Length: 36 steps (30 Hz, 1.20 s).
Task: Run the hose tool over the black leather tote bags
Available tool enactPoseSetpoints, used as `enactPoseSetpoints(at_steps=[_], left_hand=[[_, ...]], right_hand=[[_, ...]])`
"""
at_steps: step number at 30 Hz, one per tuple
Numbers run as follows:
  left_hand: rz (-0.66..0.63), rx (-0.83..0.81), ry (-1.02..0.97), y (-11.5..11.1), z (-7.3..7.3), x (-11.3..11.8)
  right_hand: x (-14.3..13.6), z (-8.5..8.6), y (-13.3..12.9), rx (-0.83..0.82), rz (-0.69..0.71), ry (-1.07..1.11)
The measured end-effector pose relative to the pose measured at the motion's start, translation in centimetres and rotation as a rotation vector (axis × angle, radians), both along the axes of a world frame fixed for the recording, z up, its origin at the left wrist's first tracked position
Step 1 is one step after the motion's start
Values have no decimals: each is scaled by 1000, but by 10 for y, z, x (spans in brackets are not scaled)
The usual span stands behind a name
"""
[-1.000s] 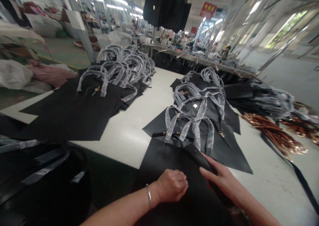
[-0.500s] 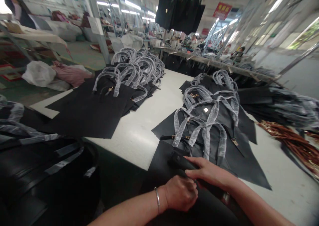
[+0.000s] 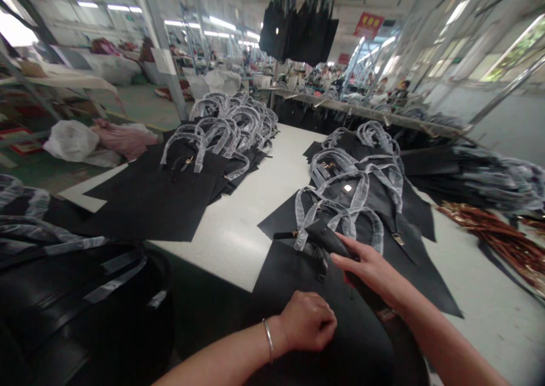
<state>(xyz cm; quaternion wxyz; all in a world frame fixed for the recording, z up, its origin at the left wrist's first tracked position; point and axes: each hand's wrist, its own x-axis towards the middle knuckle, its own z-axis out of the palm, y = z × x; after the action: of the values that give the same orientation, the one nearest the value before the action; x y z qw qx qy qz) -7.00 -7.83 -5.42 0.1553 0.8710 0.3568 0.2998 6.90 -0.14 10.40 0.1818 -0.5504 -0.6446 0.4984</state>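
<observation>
My right hand (image 3: 366,267) is wrapped round a long black leather piece (image 3: 326,238), lifted above the worktable. Its broad end sticks out past my fingers toward the wrapped handles, and its other end runs back under my forearm. My left hand (image 3: 309,321), with a silver bangle at the wrist, is a closed fist over a black bag panel (image 3: 276,272); what its fingers hold, if anything, is hidden. A small black buckled strap (image 3: 322,269) lies on that panel. Just beyond are black bag panels with plastic-wrapped handles (image 3: 378,233).
More panels with wrapped handles (image 3: 221,133) are piled across the white table (image 3: 225,244). Brown straps (image 3: 489,227) lie at the right. A dark bundle with wrapped straps (image 3: 89,318) stands at the near left. Black bag pieces (image 3: 298,34) hang overhead.
My right hand has raised the black leather piece and moved it forward and right. My left hand has come apart from it, staying low in a fist. The buckled strap now shows more.
</observation>
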Motion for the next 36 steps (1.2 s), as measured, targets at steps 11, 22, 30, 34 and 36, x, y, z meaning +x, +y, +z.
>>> enactPoseSetpoints(at_steps=[11,22,30,34,36], left_hand=[[801,-62,265,78,29,-53],[700,-200,386,121,73,-121],[1078,140,421,152,107,-208],[594,79,227,124,68,-130],[313,5,191,101,42,-82]], right_hand=[[86,-38,-68,-23,-250,-105],[124,-78,-112,-146,-384,25],[135,-80,-123,-199,-468,38],[135,-73,-111,-254,-494,96],[135,-68,-100,-283,-478,133]])
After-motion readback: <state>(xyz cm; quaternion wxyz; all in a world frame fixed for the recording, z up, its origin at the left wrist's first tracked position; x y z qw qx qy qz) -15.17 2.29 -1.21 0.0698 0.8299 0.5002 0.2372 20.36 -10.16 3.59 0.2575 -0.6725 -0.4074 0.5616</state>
